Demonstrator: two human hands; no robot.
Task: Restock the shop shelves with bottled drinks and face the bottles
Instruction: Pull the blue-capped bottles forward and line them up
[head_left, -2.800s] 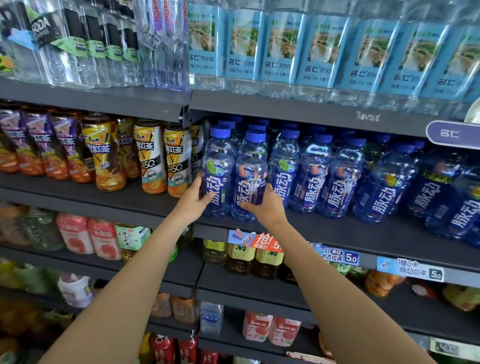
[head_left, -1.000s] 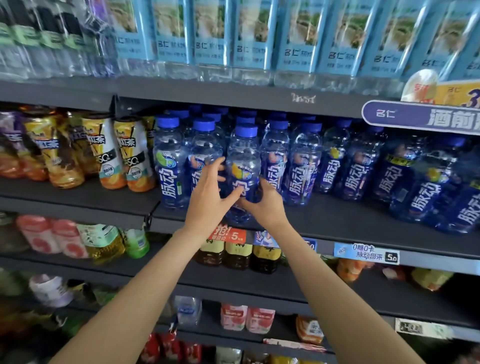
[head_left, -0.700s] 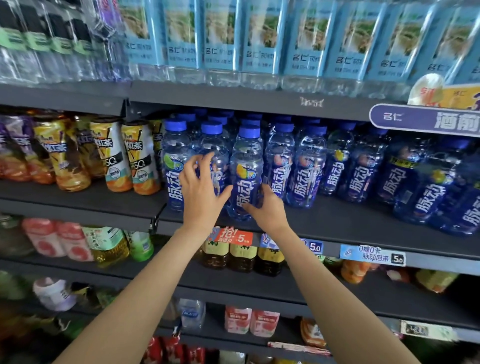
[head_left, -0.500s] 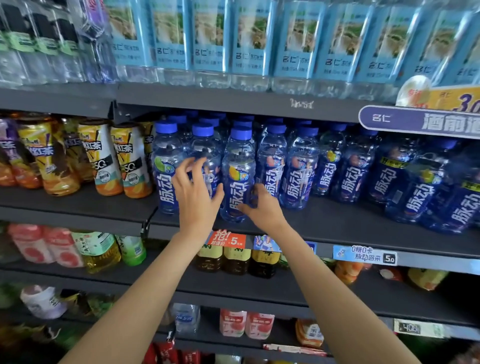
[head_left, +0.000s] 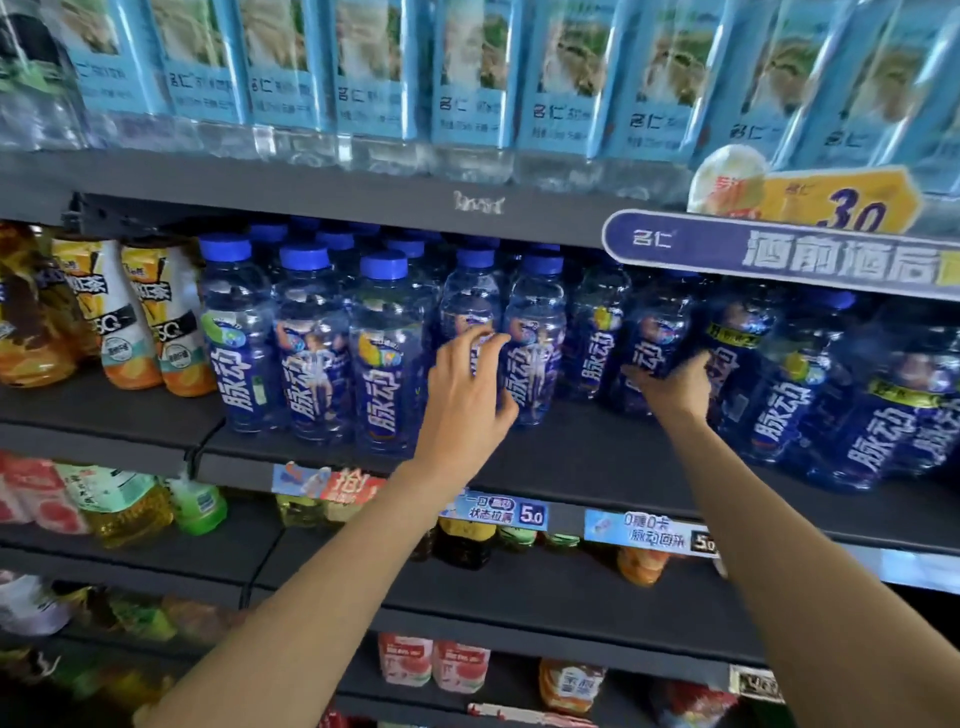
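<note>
left hand (head_left: 462, 400), right hand (head_left: 675, 387), on blue bottles (head_left: 387, 358)

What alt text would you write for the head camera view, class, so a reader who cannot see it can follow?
A person reaches both hands to a shop shelf of blue-capped drink bottles: the left hand curls round one bottle, the right hand grips another further right. Pale-blue-labelled water bottles stand above; price tags line the shelf edge.

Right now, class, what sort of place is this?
Most likely a shop's drinks aisle: shelves packed with blue-capped bottles, price tags on the edges, and a promotional sign.
</note>
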